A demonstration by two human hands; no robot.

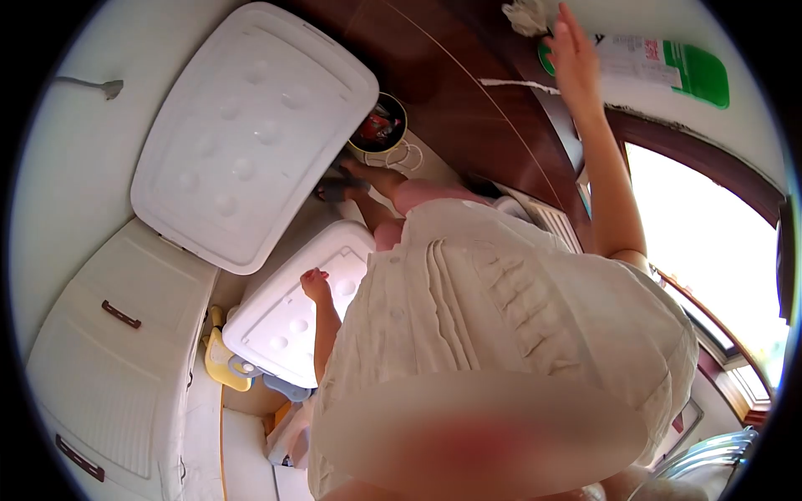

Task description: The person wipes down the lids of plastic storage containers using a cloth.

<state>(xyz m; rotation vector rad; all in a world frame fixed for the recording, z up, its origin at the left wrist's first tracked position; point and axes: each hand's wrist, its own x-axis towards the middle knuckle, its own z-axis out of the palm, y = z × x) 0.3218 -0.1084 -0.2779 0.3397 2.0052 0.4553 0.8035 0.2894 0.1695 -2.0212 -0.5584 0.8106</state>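
Note:
My left hand (316,285) hangs low on the left with its fingers curled in, and nothing shows in it. It is over the white lid of a storage box (292,321); whether it touches the lid I cannot tell. My right hand (576,67) is raised at the upper right, fingers stretched out, holding nothing that I can see. Beside it is a green and white packet with print (660,63), partly behind the hand. A crumpled whitish wad (526,17) is just left of the fingertips, and a thin white strip (518,83) ends near the wrist.
A large white lidded box (251,134) stands at the upper left, above a white drawer unit (117,326). A dark round bin (380,125) is near my feet. Yellow plastic (224,363) sits by the smaller box. A bright window (710,225) is at right.

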